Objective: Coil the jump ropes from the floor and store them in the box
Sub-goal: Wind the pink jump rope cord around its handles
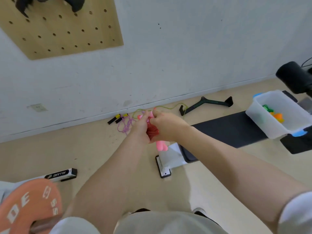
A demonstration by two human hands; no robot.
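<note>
Red rope, pink handles: bunched between both hands, left hand and right hand gripping it. Box lay rightward on desk, nearer right hand.

Mid-frame, left hand and right hand grip a coiled red jump rope with pink handles; white box at right.
</note>
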